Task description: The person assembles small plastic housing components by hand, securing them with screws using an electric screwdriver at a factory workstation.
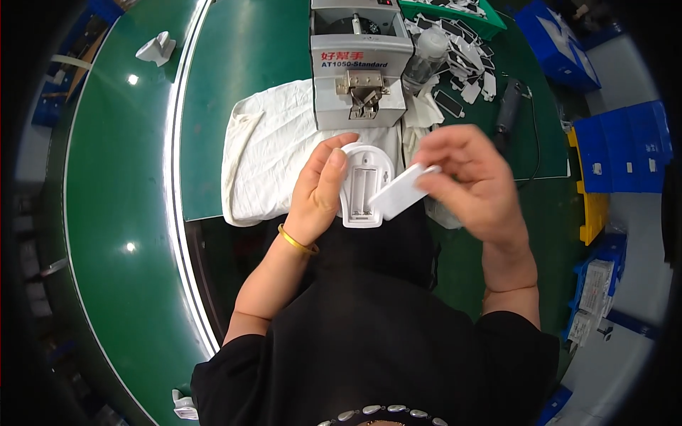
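My left hand [320,188] grips a white plastic housing [364,221] by its left side, thumb on the rim. The housing is rounded at its far end, and its long battery compartment [365,181] faces up with metal contacts at the near end. No batteries show in it. Between the thumb and fingers of my right hand [469,181] is a flat white battery cover [403,193], tilted. Its lower left corner overlaps the housing's right edge in the picture; whether they touch I cannot tell.
A grey bench machine [362,64] stands ahead on a white cloth [273,142]. Right of it are a clear plastic jar [426,57], a pile of dark and white flat pieces [469,60] and a grey power screwdriver [508,110]. A green conveyor belt [128,192] carrying white parts [156,50] runs at left.
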`<state>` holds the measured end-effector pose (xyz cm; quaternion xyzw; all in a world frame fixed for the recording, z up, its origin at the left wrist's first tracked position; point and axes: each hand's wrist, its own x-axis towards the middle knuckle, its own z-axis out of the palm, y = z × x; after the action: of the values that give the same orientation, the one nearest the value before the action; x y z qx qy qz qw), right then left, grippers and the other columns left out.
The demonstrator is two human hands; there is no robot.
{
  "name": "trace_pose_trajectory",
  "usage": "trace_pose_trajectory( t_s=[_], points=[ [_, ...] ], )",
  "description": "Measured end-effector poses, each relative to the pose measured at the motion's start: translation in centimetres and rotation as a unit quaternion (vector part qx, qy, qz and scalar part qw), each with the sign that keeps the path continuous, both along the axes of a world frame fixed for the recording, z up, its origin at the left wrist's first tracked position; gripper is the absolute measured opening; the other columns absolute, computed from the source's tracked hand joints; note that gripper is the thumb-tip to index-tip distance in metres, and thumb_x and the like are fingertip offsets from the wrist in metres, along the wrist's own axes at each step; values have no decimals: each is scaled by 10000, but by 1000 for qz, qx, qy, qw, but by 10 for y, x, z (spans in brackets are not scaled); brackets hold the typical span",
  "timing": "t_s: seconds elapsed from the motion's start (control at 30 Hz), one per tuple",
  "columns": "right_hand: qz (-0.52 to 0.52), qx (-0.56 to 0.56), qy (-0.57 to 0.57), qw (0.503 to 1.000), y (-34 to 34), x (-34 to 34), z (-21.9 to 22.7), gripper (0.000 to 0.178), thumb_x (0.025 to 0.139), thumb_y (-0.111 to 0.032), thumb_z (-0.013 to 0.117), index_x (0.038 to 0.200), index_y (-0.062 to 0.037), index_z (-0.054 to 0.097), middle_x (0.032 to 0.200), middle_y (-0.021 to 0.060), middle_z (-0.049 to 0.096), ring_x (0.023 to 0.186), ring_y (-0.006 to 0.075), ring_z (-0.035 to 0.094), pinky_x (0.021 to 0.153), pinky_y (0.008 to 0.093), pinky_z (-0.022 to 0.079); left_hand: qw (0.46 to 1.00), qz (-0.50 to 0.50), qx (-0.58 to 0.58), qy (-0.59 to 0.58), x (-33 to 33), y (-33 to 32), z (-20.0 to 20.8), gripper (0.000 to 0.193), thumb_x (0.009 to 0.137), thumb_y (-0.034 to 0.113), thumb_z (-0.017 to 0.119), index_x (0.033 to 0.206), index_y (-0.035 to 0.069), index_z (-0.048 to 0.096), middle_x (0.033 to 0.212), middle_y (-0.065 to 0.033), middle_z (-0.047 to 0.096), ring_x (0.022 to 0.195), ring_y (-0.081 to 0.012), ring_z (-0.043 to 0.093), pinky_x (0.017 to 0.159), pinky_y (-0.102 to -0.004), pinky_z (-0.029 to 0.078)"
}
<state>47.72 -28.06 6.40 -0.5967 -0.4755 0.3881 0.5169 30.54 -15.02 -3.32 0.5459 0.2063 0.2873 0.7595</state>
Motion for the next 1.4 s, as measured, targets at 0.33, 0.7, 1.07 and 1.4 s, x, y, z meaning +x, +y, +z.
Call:
trace_pose_trajectory(
  t_s=[0.33, 0.7, 1.07, 1.4],
  points=[
    [82, 65, -214, 971, 25, -18, -7, 109, 782, -13, 747, 871, -22, 685, 775, 45, 633, 665, 119, 558, 595, 246, 436, 995, -58, 52, 56, -9, 1, 12, 440, 1013, 348, 503, 1274, -6, 515, 989, -22, 602, 918, -64, 520, 831, -220, 431],
    [4, 85, -123, 989, 21, -23, -47, 545, 878, -63, 682, 1379, -6, 477, 1380, 139, 487, 1212, 207, 509, 1004, 324, 419, 999, -33, -5, -22, -10, -4, 3, 447, 1015, 272, 494, 1371, 8, 433, 1144, -45, 584, 1018, -97, 532, 897, -239, 423],
    [36, 51, 108, 992, 12, -30, -51, 731, 886, -18, 635, 1494, -1, 227, 1374, 177, 479, 1202, 220, 523, 1030, 341, 409, 988, -93, 116, -33, -18, -11, 16, 747, 891, 108, 662, 1491, 1, 230, 1368, -146, 449, 1253, -213, 451, 1053, -345, 356],
    [5, -3, 189, 982, 8, -8, -56, 714, 880, -45, 667, 1479, -17, 279, 1275, 164, 570, 1083, 167, 589, 925, 298, 481, 904, -52, 422, 41, -7, -16, 19, 1160, 623, 218, 913, 1507, 47, 182, 1535, -198, 251, 1399, -334, 324, 1103, -417, 341]
  ],
)
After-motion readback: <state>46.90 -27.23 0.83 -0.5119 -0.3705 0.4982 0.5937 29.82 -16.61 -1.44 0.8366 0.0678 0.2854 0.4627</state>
